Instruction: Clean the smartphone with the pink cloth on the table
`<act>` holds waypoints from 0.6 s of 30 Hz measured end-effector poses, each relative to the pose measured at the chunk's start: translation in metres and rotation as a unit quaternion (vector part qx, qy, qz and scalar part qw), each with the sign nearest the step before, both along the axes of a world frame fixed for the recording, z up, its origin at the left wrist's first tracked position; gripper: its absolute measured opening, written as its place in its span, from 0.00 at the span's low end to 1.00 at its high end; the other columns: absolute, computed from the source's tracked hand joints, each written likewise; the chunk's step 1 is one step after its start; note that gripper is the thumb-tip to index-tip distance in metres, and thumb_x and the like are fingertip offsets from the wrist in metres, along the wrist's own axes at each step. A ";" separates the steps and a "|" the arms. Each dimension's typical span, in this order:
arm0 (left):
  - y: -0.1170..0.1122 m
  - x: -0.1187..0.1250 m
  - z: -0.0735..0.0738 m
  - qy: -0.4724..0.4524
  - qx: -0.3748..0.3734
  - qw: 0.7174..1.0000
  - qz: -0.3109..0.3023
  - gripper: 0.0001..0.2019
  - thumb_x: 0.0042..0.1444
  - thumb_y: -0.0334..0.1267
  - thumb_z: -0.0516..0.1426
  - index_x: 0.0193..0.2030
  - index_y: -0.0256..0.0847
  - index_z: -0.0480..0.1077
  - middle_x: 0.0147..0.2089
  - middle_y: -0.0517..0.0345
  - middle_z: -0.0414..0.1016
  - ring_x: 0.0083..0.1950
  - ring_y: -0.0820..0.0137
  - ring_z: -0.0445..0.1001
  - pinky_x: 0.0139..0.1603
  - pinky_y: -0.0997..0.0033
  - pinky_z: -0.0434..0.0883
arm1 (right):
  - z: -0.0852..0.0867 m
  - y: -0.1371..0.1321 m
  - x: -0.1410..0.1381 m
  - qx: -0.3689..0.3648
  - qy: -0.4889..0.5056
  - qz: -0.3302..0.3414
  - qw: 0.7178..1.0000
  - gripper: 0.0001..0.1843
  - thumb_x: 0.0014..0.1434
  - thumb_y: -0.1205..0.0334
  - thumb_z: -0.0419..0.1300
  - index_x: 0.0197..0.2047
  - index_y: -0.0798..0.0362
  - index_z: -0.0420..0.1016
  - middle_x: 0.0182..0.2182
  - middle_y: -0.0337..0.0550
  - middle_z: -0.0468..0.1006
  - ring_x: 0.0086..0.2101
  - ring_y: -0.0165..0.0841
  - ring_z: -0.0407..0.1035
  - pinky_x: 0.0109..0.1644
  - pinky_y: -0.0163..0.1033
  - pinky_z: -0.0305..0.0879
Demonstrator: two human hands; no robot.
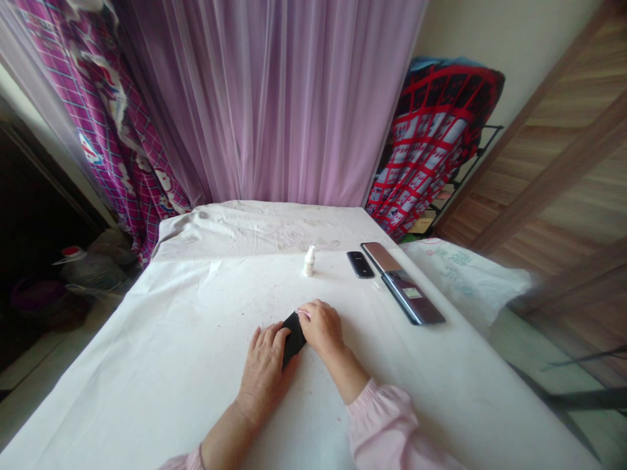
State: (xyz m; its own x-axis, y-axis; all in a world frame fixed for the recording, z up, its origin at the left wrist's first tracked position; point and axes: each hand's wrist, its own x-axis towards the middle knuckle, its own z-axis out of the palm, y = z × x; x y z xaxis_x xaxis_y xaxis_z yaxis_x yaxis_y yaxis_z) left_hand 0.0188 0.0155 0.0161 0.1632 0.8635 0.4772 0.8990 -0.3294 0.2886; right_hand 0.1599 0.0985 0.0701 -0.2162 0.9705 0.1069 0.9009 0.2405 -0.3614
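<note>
On worktop [186, 378], black flat device [294, 341] between 2 hands, long axis slanting away and slightly right. Left hand [267, 352] grasps its left side and near end. Right hand [321, 324] nearer far end, grip pinched on small pale item [303, 313]. White bottle [309, 262] beyond, apart.

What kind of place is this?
Probably a room in a home: a sheer purple curtain hangs behind the white-covered table, a patterned magenta curtain at left, and a wood-panelled surface at right.
</note>
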 end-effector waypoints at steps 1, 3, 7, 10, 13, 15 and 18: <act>0.000 0.000 0.000 0.001 0.001 1.000 0.000 0.20 0.57 0.33 0.55 0.56 0.43 0.61 0.55 0.47 0.71 0.55 0.58 0.73 0.62 0.45 0.62 | 0.001 0.000 -0.001 -0.003 0.002 0.000 1.000 0.10 0.64 0.63 0.57 0.39 0.47 0.81 0.39 0.41 0.81 0.41 0.33 0.72 0.43 0.34 0.58; 0.000 0.000 0.000 0.004 0.007 1.000 0.001 0.20 0.57 0.33 0.55 0.56 0.43 0.61 0.55 0.46 0.72 0.54 0.58 0.73 0.62 0.45 0.63 | 0.002 0.000 -0.001 -0.008 0.003 -0.003 1.000 0.10 0.64 0.63 0.57 0.40 0.47 0.81 0.39 0.41 0.81 0.41 0.33 0.72 0.43 0.34 0.58; 0.000 0.000 0.001 0.011 0.011 1.000 0.003 0.19 0.57 0.33 0.56 0.55 0.42 0.61 0.54 0.46 0.72 0.54 0.57 0.73 0.61 0.45 0.63 | 0.001 -0.003 0.002 -0.003 0.000 -0.008 1.000 0.11 0.64 0.62 0.56 0.40 0.46 0.81 0.39 0.41 0.81 0.41 0.33 0.72 0.43 0.34 0.59; 0.000 0.000 0.003 0.012 0.011 1.000 0.002 0.19 0.57 0.34 0.56 0.55 0.42 0.61 0.54 0.46 0.72 0.53 0.57 0.73 0.60 0.46 0.65 | -0.001 -0.006 0.006 0.004 -0.003 -0.012 1.000 0.11 0.65 0.61 0.56 0.40 0.46 0.81 0.38 0.41 0.81 0.40 0.33 0.72 0.42 0.34 0.59; 0.000 0.000 0.004 0.013 0.019 1.000 0.000 0.20 0.56 0.33 0.55 0.56 0.42 0.61 0.54 0.46 0.72 0.53 0.58 0.73 0.60 0.47 0.65 | 0.000 -0.010 0.010 0.003 -0.004 -0.014 1.000 0.11 0.65 0.61 0.56 0.39 0.46 0.81 0.38 0.41 0.81 0.40 0.33 0.72 0.41 0.35 0.59; 0.000 0.001 0.004 0.017 0.022 1.000 0.001 0.20 0.56 0.33 0.55 0.55 0.41 0.61 0.53 0.46 0.72 0.52 0.58 0.74 0.60 0.47 0.66 | 0.001 -0.013 0.013 0.000 -0.001 -0.015 1.000 0.11 0.65 0.62 0.56 0.39 0.46 0.81 0.38 0.41 0.81 0.40 0.33 0.73 0.42 0.35 0.59; 0.000 0.002 0.004 0.018 0.018 1.000 0.004 0.19 0.56 0.32 0.56 0.55 0.41 0.61 0.53 0.46 0.72 0.52 0.57 0.73 0.59 0.47 0.66 | 0.002 -0.017 0.017 -0.006 0.004 -0.015 1.000 0.11 0.65 0.62 0.56 0.41 0.46 0.81 0.39 0.41 0.81 0.40 0.32 0.73 0.42 0.34 0.59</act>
